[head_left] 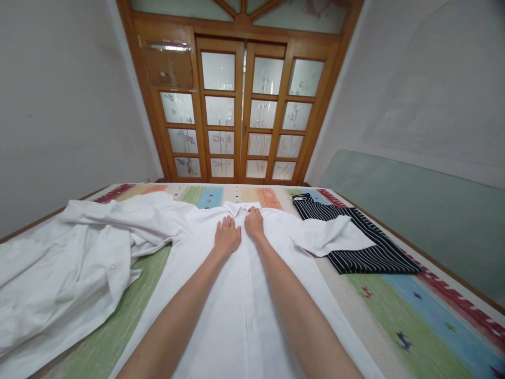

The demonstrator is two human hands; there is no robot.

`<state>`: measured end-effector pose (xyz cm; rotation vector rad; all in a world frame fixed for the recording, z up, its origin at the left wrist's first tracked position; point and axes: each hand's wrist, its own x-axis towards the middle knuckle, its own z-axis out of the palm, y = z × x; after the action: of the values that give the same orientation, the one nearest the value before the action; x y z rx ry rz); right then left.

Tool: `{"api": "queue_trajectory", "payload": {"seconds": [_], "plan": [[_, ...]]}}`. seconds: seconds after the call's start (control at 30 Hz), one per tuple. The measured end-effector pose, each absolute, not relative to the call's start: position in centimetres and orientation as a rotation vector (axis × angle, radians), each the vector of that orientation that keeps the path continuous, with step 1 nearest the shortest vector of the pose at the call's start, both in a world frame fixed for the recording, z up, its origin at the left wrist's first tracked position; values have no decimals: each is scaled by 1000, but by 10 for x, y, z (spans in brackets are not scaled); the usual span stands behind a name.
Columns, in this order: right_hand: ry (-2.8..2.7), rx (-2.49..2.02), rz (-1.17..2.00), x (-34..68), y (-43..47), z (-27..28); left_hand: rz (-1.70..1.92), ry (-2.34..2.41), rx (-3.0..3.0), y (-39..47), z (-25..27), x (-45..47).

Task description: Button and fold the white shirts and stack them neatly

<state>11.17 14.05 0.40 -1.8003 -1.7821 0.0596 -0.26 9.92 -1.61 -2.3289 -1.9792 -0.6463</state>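
A white short-sleeved shirt (pixel 240 321) lies spread front side up on the bed, its collar (pixel 239 208) at the far end. My left hand (pixel 228 235) rests flat on the shirt's chest, just below the collar, fingers stretched forward. Beside it my right hand (pixel 254 223) is closed in a pinch at the collar's edge, at the top of the button front. The fingertips partly hide the bit of cloth between them. Both forearms lie over the shirt's body.
A crumpled white garment (pixel 67 279) lies at the left, meeting the shirt's left sleeve. Under the right sleeve is a folded black-and-white striped garment (pixel 366 252). A colourful patterned sheet (pixel 398 316) covers the bed. Wooden glazed doors (pixel 240 110) stand beyond, with walls on both sides.
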Motion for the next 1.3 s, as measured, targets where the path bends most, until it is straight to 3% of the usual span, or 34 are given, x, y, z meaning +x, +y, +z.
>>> {"api": "queue_trajectory", "payload": {"seconds": [0.33,0.9,1.3], "plan": [[-2008,-1730,-111,114,119,-2,-546,-2003,-2379,92,-7,-5],[-1849,-1735,4,120,106,7,-793,-1739,-2554,96,1,-11],[-1812,-1741,94,122,108,7,-691,-1562,-2627,101,4,-8]]}}
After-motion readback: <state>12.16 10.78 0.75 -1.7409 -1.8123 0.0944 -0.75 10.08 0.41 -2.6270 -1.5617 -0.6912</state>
